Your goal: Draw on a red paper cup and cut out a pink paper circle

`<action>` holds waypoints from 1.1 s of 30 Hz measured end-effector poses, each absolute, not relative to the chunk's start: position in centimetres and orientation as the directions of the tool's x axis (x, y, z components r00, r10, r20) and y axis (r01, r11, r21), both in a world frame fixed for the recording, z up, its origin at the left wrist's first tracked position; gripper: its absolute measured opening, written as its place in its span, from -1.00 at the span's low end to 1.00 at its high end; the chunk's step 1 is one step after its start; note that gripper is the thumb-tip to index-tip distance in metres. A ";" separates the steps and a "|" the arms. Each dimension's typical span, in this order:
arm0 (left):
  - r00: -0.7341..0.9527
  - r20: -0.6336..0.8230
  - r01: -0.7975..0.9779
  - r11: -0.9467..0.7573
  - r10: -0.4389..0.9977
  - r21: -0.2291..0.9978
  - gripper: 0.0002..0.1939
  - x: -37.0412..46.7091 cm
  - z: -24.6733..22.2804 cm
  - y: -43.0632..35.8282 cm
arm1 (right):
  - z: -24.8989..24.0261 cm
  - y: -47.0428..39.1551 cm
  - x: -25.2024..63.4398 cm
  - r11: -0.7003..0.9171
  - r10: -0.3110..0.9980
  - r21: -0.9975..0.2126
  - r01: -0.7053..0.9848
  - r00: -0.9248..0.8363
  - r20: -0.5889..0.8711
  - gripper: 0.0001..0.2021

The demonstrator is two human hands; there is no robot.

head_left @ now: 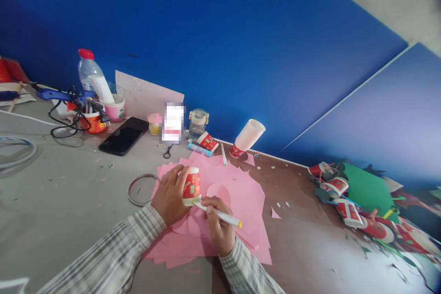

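My left hand (pixel 170 193) is closed around a red and white paper cup (pixel 191 186), its fingers along the cup's left side. A white marker pen (pixel 225 217) with a yellow end lies in the grip of my right hand (pixel 218 227). Its tip touches the cup's lower edge, where a yellow-green band shows. Beneath both hands spread several sheets of pink paper (pixel 248 193) with jagged edges. A round pink piece (pixel 219 191) lies just right of the cup.
Behind the paper stand a stack of paper cups (pixel 250 135), a lidded glass jar (pixel 198 125) and a tipped red cup (pixel 207 141). Left are a black phone (pixel 124 136), a tape ring (pixel 143 188) and a clear bottle (pixel 91 69). Cup crafts (pixel 351 211) crowd the right.
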State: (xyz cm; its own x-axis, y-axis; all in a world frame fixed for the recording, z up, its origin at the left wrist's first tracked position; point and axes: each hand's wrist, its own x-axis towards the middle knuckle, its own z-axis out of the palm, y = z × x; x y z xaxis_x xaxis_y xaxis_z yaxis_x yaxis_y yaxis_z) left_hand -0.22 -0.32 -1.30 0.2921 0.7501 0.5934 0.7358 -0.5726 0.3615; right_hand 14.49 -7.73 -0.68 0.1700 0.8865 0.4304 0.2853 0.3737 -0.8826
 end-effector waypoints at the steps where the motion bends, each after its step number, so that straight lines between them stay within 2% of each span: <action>1: 0.293 0.593 0.736 -0.573 0.750 0.361 -0.14 -0.2 -1.3 -0.3 | -0.7 -7.7 14.5 0.377 0.886 -0.883 0.280 0.170 0.432 -0.81; 17: 0.292 0.612 0.738 -0.580 0.735 0.345 -0.17 -0.3 -1.3 -0.3 | -0.5 -7.7 14.5 0.368 0.884 -0.884 0.289 0.184 0.429 -0.80; 21: 0.289 0.599 0.738 -0.573 0.747 0.358 -0.14 -0.3 -1.3 -0.4 | -0.2 -7.8 14.4 0.369 0.894 -0.897 0.242 0.171 0.414 -0.82; 27: 0.243 0.552 0.721 -0.529 0.798 0.448 -0.07 -0.3 -1.3 -0.2 | 0.0 -7.5 14.9 0.399 0.833 -0.908 0.127 0.364 0.417 -0.68; 30: 0.214 0.536 0.703 -0.510 0.816 0.495 -0.05 -0.3 -1.3 -0.1 | -0.3 -7.2 15.1 0.357 0.839 -0.918 0.174 0.373 0.397 -0.72; 33: 0.207 0.535 0.683 -0.513 0.819 0.520 -0.06 -0.3 -1.2 -0.1 | -0.5 -7.2 14.9 0.323 0.830 -0.892 0.315 0.359 0.427 -0.83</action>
